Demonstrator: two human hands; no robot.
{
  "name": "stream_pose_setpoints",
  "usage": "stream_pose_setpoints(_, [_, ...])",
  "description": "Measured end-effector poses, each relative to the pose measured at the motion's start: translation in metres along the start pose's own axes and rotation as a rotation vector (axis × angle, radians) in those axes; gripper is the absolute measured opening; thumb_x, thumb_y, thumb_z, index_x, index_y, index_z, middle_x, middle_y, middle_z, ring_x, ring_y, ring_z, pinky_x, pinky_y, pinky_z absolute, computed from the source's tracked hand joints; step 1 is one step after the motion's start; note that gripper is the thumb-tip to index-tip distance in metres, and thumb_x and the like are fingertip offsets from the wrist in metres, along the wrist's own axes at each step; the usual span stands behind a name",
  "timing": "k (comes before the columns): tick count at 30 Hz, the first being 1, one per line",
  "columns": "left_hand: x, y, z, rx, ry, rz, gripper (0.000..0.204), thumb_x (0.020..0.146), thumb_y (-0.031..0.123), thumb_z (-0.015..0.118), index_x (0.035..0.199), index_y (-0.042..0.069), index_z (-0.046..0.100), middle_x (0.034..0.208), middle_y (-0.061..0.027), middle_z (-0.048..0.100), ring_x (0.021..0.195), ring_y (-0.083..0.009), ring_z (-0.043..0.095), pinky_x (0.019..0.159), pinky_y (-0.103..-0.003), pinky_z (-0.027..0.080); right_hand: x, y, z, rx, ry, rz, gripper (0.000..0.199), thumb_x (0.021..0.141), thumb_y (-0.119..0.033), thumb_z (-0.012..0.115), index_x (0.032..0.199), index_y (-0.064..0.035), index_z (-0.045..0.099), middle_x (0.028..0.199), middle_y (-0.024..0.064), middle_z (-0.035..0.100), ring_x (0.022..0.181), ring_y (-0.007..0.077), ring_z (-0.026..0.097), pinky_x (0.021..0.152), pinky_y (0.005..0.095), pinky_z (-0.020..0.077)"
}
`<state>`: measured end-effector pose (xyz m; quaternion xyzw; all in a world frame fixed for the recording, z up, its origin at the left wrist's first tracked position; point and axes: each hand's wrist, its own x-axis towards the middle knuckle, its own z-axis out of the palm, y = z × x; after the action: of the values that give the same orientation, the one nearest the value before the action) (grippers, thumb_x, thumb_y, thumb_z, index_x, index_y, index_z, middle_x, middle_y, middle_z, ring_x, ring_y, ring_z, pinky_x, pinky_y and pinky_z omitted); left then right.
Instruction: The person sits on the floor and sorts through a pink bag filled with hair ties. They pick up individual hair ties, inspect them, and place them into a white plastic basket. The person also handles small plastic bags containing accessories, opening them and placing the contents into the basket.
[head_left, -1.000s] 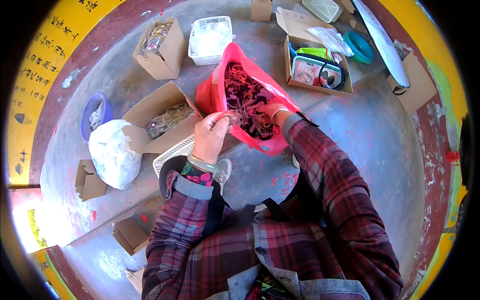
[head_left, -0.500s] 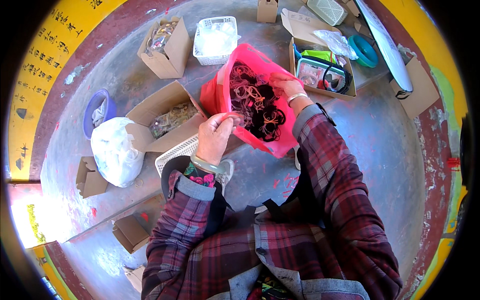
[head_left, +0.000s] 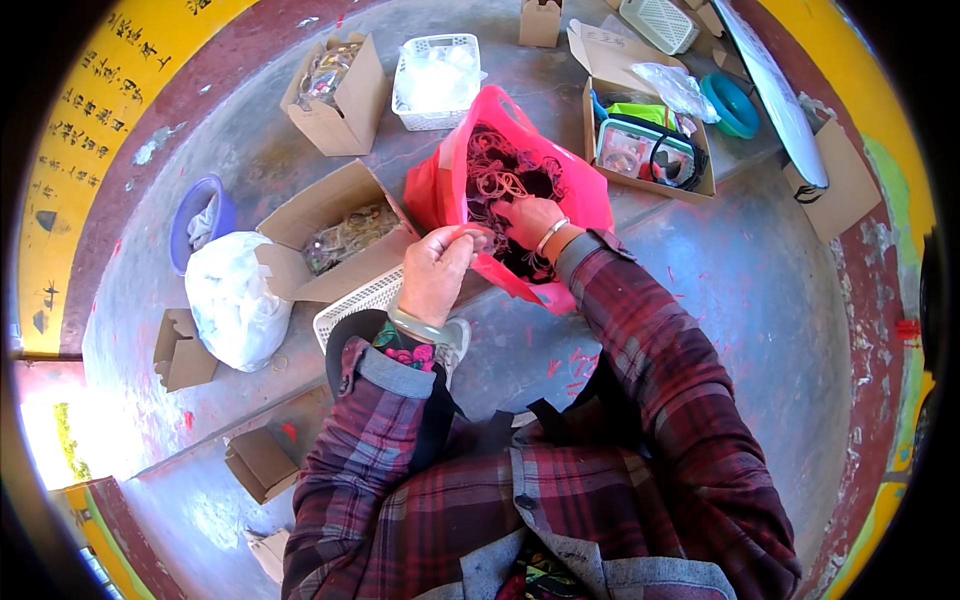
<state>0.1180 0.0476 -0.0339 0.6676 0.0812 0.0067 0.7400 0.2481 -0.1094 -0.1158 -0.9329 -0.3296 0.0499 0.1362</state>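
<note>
Right hand point(head_left: 528, 222) was deep inside the pink bag point(head_left: 590, 195), closed on tangled bands point(head_left: 497, 178). Left hand point(head_left: 438, 272) pinched the near rim of the bag. It looked mostly full, so most sorting seemed left.

**Glossy plastic, matt card, rough floor**

I see a thin, shiny pink plastic bag point(head_left: 580, 190) at twelve o'clock, full of rubbery loops point(head_left: 500, 175). Matt brown cardboard box point(head_left: 330, 230) at ten. My sleeves are soft plaid cloth; the concrete floor point(head_left: 760, 290) looks rough and paint-flecked.
</note>
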Motion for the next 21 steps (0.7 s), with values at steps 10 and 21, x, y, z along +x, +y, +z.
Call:
stream_pose_setpoints(10, [-0.001, 0.001, -0.003, 0.035, 0.0, 0.012, 0.021, 0.089, 0.007, 0.045, 0.096, -0.006, 0.06, 0.091, -0.0112, 0.064, 0.084, -0.0162, 0.062, 0.076, -0.027, 0.049, 0.013, 0.085, -0.006, 0.262, 0.493, 0.42, 0.02, 0.08, -0.015, 0.053, 0.093, -0.0142, 0.068, 0.079, 0.0132, 0.065, 0.073, 0.027, 0.064, 0.068, 0.0358, 0.0497])
stream_pose_setpoints(21, [0.001, 0.001, -0.002, 0.056, -0.014, 0.028, 0.022, 0.088, 0.007, 0.045, 0.096, -0.007, 0.06, 0.09, -0.0112, 0.064, 0.084, -0.0163, 0.061, 0.075, -0.027, 0.049, 0.0, 0.07, -0.047, 1.29, -0.035, 0.649, 0.022, 0.087, -0.009, 0.048, 0.106, -0.0037, 0.057, 0.079, 0.0085, 0.065, 0.067, 0.0186, 0.064, 0.054, 0.0285, 0.0483])
